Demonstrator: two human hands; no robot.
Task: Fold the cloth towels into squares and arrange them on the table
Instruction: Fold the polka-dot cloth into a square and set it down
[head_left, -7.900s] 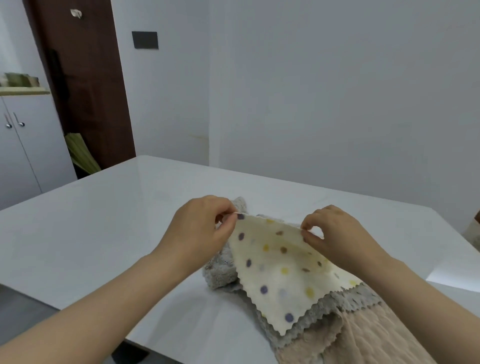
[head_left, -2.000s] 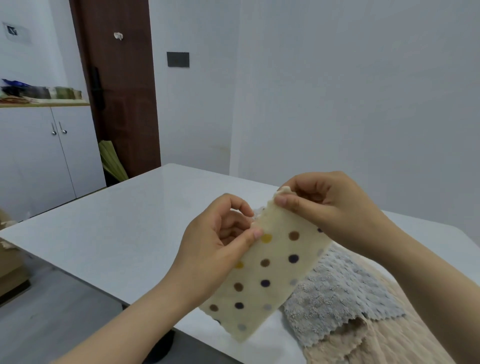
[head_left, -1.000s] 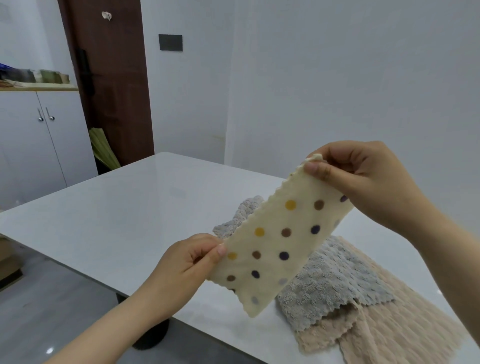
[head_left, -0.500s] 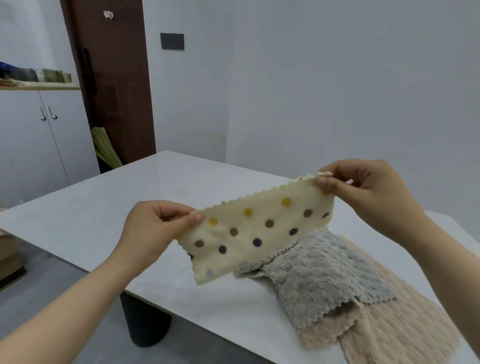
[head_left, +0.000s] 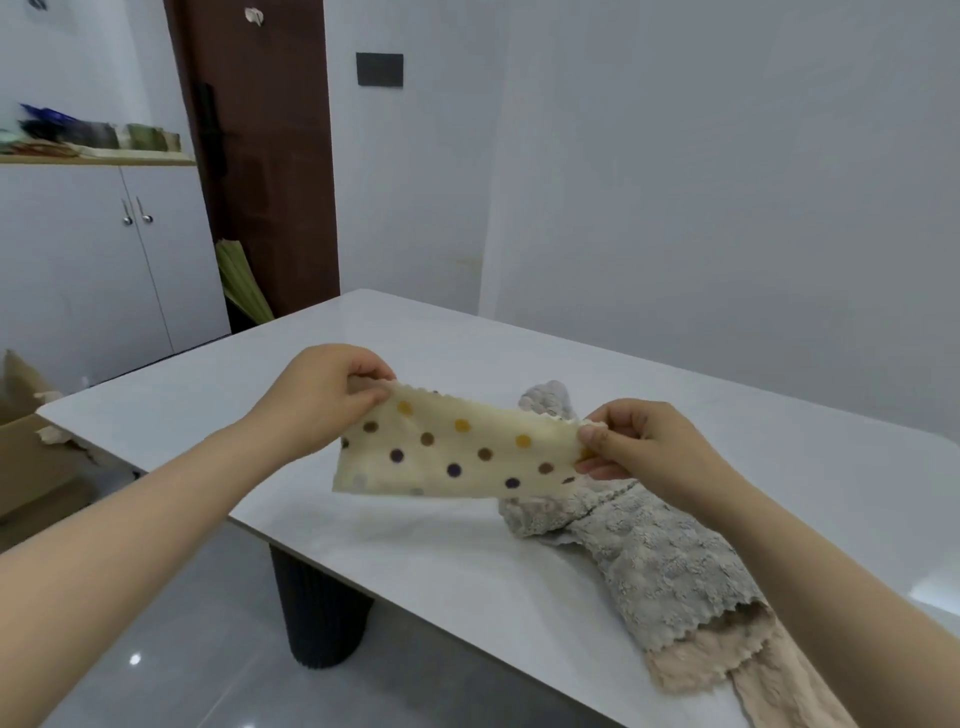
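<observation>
You hold one dotted cream towel (head_left: 457, 452) in the air above the white table (head_left: 467, 561), folded in a strip. Your left hand (head_left: 317, 397) pinches its left end, your right hand (head_left: 641, 449) pinches its right end. Two more towels lie on the table: one grey towel (head_left: 660, 561) over one beige towel (head_left: 727, 665).

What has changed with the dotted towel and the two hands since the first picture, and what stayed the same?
The dotted towel was lifted off the pile, folded into a narrow strip, then swung from slanted to nearly level above the table. The left hand and right hand each pinch one end. The gray towel and beige towel stayed on the table.
</observation>
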